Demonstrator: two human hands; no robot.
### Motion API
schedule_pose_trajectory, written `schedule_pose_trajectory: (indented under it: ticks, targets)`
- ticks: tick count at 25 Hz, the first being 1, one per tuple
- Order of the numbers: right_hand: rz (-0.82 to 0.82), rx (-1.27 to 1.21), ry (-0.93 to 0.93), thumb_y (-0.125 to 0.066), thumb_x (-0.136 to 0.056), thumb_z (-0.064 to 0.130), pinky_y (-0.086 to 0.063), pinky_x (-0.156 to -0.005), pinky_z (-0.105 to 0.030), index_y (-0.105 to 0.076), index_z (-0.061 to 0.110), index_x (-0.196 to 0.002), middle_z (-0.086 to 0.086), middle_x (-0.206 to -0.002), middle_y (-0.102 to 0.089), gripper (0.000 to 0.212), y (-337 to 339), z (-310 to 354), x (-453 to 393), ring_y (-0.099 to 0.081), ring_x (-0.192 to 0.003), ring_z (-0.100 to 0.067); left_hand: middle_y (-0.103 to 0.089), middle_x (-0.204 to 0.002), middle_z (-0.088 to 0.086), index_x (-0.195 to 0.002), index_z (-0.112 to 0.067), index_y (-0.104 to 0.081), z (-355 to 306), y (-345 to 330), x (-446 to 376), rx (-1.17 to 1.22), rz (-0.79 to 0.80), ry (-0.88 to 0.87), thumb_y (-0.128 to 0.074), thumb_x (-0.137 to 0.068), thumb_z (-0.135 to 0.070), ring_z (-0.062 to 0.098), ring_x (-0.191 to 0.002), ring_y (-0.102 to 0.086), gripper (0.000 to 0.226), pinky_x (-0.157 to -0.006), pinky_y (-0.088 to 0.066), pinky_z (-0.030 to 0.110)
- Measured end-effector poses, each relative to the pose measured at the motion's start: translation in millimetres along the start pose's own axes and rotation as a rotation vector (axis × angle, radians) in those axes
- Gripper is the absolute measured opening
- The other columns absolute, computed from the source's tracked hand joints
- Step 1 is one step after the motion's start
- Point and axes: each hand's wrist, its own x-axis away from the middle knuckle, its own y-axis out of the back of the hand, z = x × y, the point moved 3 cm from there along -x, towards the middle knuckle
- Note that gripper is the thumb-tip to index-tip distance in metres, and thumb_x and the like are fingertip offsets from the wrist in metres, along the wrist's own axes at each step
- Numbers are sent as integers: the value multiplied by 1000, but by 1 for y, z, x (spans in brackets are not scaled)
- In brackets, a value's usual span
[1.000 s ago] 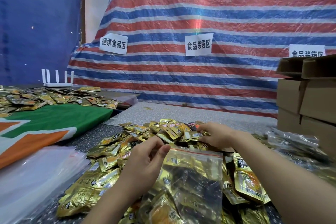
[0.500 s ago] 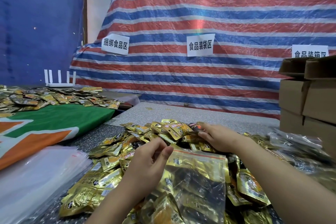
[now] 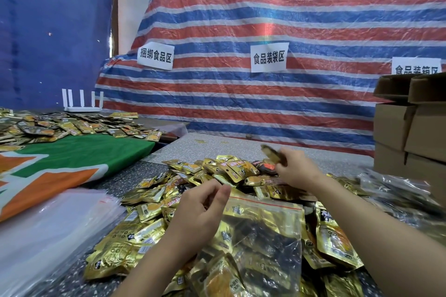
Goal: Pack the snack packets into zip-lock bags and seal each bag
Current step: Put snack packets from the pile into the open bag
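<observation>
Snack packet (image 3: 271, 153) pinched in right hand (image 3: 298, 170) — left hand (image 3: 201, 210) gripping zip-lock bag (image 3: 263, 236) mouth

Both my forearms are bare right up to where they leave the view, with no sleeve showing. My left hand (image 3: 200, 210) and right hand (image 3: 298, 169) wear no gloves. I see no ring, watch or band on either wrist.

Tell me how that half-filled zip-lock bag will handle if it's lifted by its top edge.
The zip-lock bag is thin clear film, so it would probably sag and fold. The gold packets inside look loose and would likely slide to the bottom. Its mouth appears unsealed, held by the left hand, so tipping may spill them.
</observation>
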Motion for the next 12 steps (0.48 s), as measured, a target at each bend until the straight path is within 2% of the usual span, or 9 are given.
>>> schedule_pose_trajectory:
  ticks: [2, 5, 8, 10, 12]
  targets:
    - [-117, -334, -39, -57, -96, 20, -57, -68, -45, -61, 21, -96, -5, -88, -67, 4, 18, 4, 8, -65, -78, -22, -49, -58, 11, -64, -15, -51, 0, 0, 0, 19, -12, 28, -44, -93, -54, 21, -53, -45, 49, -52, -35, 33]
    - [-184, -879, -88, -57, -98, 16, -57, -80, -45, -66, 22, -101, -5, -104, -71, 11, 44, 17, 31, -67, -96, -24, -49, -58, 12, -63, -11, -50, -2, -1, 0, 10, -13, 55, -45, -93, -42, 17, -52, -43, 43, -52, -34, 28]
    - [-21, -1343, -70, -59, -95, 16, -60, -80, -43, -66, 13, -115, -11, -112, -73, 22, 56, 39, 60, -70, -103, -29, -53, -62, 13, -65, -16, -52, -4, -3, 1, 12, 1, 54, -47, -90, -36, 20, -56, -47, 32, -54, -36, 28]
    - [96, -1441, -47, -62, -87, 21, -59, -82, -48, -65, 12, -121, -13, -115, -72, 35, 55, 52, 77, -70, -106, -31, -54, -65, 13, -68, -20, -53, -7, -3, 2, 15, 15, 46, -48, -88, -37, 21, -58, -50, 26, -55, -39, 29]
    - [172, -1457, -6, -62, -84, 23, -59, -79, -49, -65, 12, -121, -12, -113, -72, 38, 51, 62, 90, -69, -105, -30, -55, -65, 11, -70, -22, -54, -9, -3, 2, 38, 26, 47, -47, -84, -43, 25, -62, -53, 27, -60, -44, 38]
